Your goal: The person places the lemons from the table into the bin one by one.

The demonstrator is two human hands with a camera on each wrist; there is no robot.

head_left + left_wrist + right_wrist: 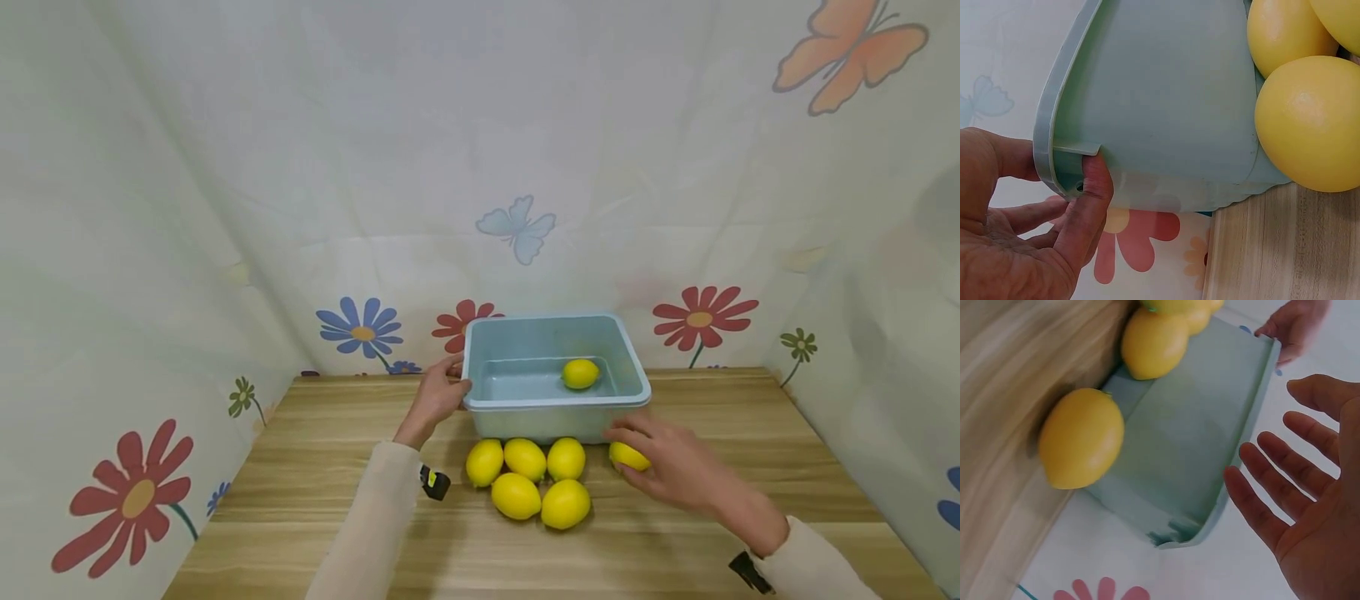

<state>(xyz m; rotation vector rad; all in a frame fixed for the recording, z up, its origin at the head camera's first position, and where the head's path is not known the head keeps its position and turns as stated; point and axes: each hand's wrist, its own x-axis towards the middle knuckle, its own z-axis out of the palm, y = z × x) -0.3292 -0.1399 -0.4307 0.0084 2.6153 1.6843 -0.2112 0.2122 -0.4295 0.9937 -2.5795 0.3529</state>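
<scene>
A light blue plastic bin (555, 423) stands on the wooden table, one lemon (581, 374) lying inside it. My left hand (438, 392) grips the bin's left rim; in the left wrist view a finger (1094, 187) curls under the lip. Several lemons (524, 459) sit grouped on the table in front of the bin. To their right is a separate lemon (627, 456), partly covered in the head view by my right hand (671, 462). The right wrist view shows that hand's fingers (1285, 481) spread and loosely bent, apart from this lemon (1082, 439).
A pale cloth backdrop (420, 167) printed with flowers and butterflies rises behind and on both sides of the table. Wood tabletop (322, 483) extends to the left and right of the bin and lemons.
</scene>
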